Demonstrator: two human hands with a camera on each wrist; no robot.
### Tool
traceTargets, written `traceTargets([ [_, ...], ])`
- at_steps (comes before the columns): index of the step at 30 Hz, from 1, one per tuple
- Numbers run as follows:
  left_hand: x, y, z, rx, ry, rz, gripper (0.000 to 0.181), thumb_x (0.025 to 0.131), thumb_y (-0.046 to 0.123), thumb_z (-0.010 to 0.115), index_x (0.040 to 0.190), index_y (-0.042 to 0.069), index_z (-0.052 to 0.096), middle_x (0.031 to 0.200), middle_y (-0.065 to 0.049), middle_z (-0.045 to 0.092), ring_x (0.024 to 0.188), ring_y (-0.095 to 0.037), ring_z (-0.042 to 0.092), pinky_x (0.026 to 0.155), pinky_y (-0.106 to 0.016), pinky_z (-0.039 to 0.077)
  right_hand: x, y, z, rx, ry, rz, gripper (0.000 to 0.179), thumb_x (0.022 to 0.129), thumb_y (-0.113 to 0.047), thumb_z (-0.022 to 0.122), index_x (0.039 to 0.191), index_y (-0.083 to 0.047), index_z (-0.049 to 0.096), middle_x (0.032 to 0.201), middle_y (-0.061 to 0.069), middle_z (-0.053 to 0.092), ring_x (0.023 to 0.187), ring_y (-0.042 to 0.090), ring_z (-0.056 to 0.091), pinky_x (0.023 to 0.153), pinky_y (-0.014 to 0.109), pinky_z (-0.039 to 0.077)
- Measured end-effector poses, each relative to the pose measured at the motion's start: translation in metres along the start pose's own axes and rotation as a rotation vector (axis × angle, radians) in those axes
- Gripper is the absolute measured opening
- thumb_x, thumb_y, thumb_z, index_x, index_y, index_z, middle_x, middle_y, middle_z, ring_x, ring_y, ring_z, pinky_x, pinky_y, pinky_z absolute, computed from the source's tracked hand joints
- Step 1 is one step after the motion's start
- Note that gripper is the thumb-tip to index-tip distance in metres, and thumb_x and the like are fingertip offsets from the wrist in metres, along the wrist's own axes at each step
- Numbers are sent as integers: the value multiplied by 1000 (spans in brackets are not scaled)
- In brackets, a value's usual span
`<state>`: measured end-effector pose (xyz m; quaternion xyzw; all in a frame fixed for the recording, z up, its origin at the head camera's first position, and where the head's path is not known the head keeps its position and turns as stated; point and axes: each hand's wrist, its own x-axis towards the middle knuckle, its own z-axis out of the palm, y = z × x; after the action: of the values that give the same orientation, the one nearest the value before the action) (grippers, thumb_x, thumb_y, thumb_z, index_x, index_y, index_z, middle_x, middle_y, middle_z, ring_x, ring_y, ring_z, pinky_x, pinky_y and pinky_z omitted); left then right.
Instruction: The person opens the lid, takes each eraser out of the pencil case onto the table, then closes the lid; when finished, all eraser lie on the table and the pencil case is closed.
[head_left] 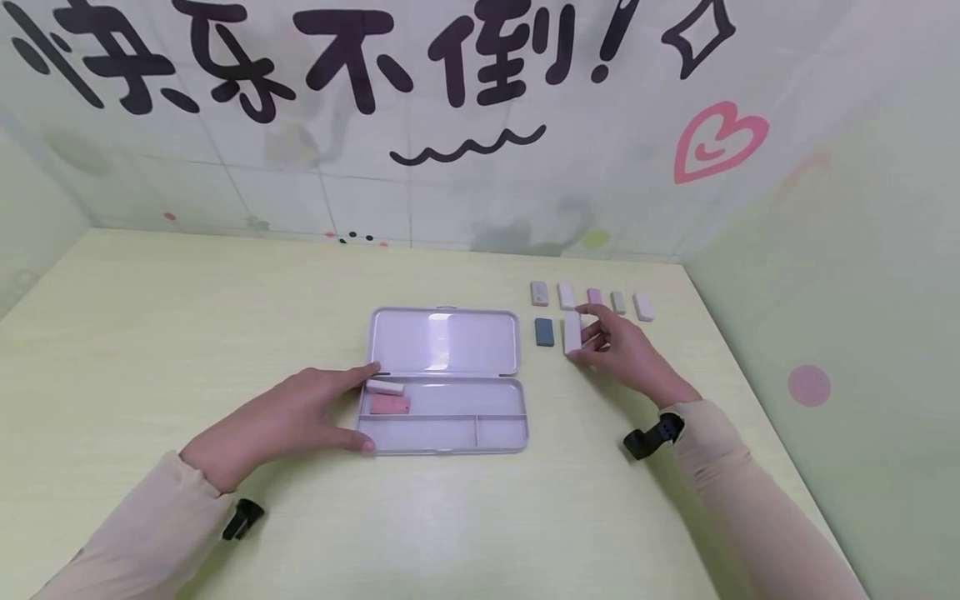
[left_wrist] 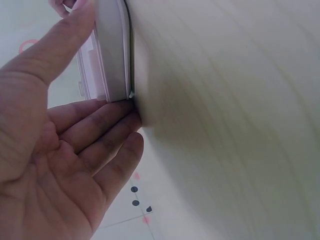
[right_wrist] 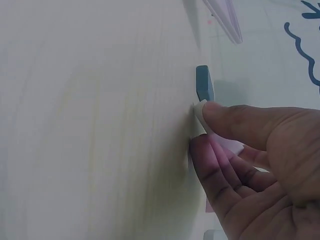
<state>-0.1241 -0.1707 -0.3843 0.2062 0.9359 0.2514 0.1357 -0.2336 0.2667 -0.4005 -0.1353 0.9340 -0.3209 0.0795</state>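
Left hand [head_left: 294,417], spread wide, touching the box [head_left: 431,433], should steady it; bent right hand [head_left: 621,350] pinches a white block [head_left: 572,333] right of it.

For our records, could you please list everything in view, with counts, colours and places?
Walls: 3, pale, behind and beside the table.
Table: 1, pale yellow, between the walls.
Lettering: 1 line, black, back wall.
Wall drawings: several, black, pink and green, back and right walls.
Case: 1, pale lilac, open on the table.
Inner blocks: 2, white and pink, case's left end.
Back-row blocks: 5, from left grey, white, pink, grey-green, white, right of the case.
Nearer-row blocks: 2, blue and white, nearer than the back row.
Wrist devices: 2, black, one at each wrist.
Sleeves: 2, pale beige, forearms.
Left hand: 1, bare, touching the case's left end.
Right hand: 1, bare, gripping the nearer white block.
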Motion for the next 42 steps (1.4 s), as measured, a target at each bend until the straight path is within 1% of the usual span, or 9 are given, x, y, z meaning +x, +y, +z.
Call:
traceTargets([
  [5,1,1,0,-3,-4,-7,105,77,53,89,157,1,45,153,-22,58,141,-43,56,115,-60,48,1,2,-3,2,-28,14,69,94,-14,78,153,2,46,117,22,69,102,30,67,81,24,55],
  [8,1,1,0,1,-4,-7,105,77,54,89,157,1,46,153,-22,57,141,-43,56,115,-60,48,2,3,-4,-5,-46,11,66,95,-13,78,151,5,48,117,23,69,102,30,66,80,23,53],
  [12,2,1,0,11,-3,5,106,77,56,88,156,1,46,152,-23,58,140,-44,57,114,-61,48,5,5,-6,-22,-67,-7,64,96,-12,77,149,9,50,112,21,69,97,25,64,78,20,51],
  [15,1,0,0,10,-2,0,105,77,55,89,157,1,45,152,-22,58,140,-43,57,114,-60,48,7,7,-6,-23,-80,-18,63,96,-11,75,149,11,48,108,19,68,93,21,61,75,18,50],
  [19,0,-1,0,7,0,-8,104,78,53,89,157,2,45,152,-21,58,140,-42,57,115,-59,48,8,8,-5,-17,-93,-21,63,98,-8,73,151,12,46,105,17,66,90,18,58,73,17,48],
  [26,2,-2,1,11,-1,8,107,77,58,88,157,1,45,152,-23,58,139,-43,58,113,-61,49,9,8,-3,-19,-98,-6,65,98,-10,73,152,11,45,105,16,66,90,18,56,73,18,46],
  [36,0,-2,1,7,0,-2,105,77,55,89,157,1,46,151,-21,60,138,-41,59,113,-59,50,5,6,-3,-8,-98,14,68,99,-15,73,154,10,42,109,17,67,93,19,58,75,18,47],
  [40,0,-2,0,0,0,-7,106,77,55,88,157,2,45,152,-21,59,140,-41,58,114,-59,49,4,6,-4,-9,-97,19,70,98,-15,74,155,11,41,111,18,67,94,20,59,74,18,48],
  [42,0,-1,0,-2,-1,-11,105,77,55,89,157,2,45,152,-21,59,140,-41,57,114,-59,49,3,5,-6,-14,-98,20,72,98,-16,74,155,11,39,112,19,67,95,21,60,77,20,49],
])
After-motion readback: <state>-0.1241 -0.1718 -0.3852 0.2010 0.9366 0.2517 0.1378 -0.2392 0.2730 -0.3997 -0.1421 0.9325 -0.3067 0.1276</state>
